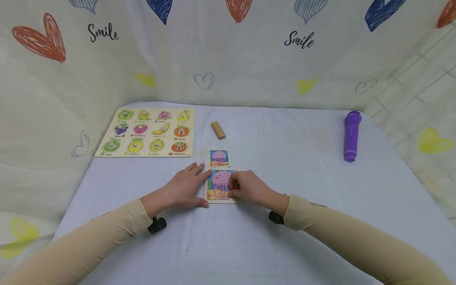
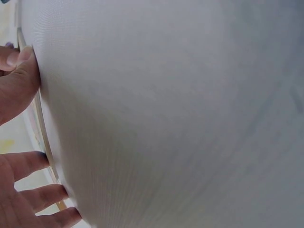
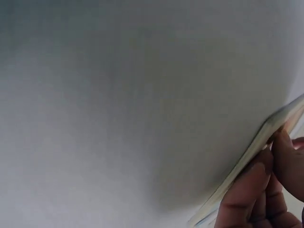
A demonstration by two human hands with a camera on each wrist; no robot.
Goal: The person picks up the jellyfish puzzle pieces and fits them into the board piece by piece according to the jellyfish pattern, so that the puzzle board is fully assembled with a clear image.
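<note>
A jellyfish puzzle in a pale frame lies flat on the white cloth. My left hand rests along its left side, fingers spread, fingertips at the upper corner and thumb near the lower one. In the left wrist view, thumb and fingers line the thin board edge. My right hand has curled fingers and pinches with thumb and fingertips at the right part of the puzzle; what sits between them is hidden. Just above the puzzle lies a small matching jellyfish card.
A fruit peg board lies at the back left. A small wooden block is behind the jellyfish card. Far to the right lies a purple microphone-shaped toy. A cloth backdrop with printed hearts rises behind the table.
</note>
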